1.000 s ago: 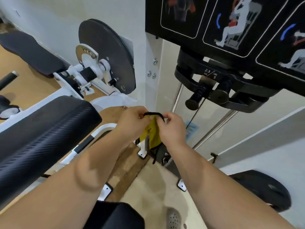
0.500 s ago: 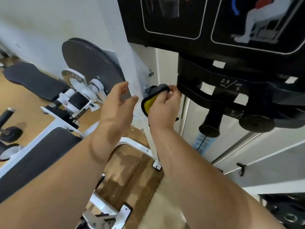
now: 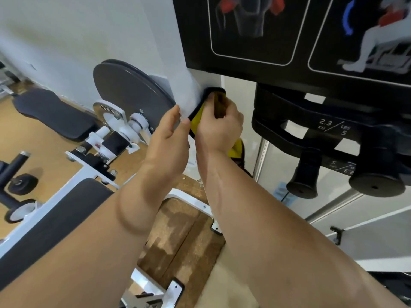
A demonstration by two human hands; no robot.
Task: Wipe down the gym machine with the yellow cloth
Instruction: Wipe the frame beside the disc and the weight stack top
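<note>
From my remote seat, the yellow cloth (image 3: 198, 118) sits just above the centre of my view, at about 12 o'clock. It is pressed against the white post (image 3: 189, 90) of the gym machine (image 3: 278, 101), right under the lower left corner of the black instruction panel (image 3: 193, 30). The cloth has a black edge. A yellow fold of it hangs out below my right wrist, at 5 o'clock from the hand.

My right hand (image 3: 219, 127) grips the cloth, fingers curled over the bunched top with the knuckles toward me. My left hand (image 3: 169, 134) is just beside it at 9 o'clock, its fingers fairly straight and lying against the post. Its thumb tip touches the cloth's black edge. I read that hand as relaxed rather than clenched, and it holds nothing that I can see.

At 3 o'clock from my right hand is the dark weight housing marked 2.3 kg and 5 lbs, with two black cylinder weights (image 3: 303, 178) hanging under it at 4 o'clock. At 10 o'clock from my left hand a dark round disc (image 3: 126, 92) stands on a white frame. A black padded bench (image 3: 55, 114) lies further out at 9 o'clock. The wooden floor (image 3: 178, 230) shows between my forearms at 6 o'clock.
</note>
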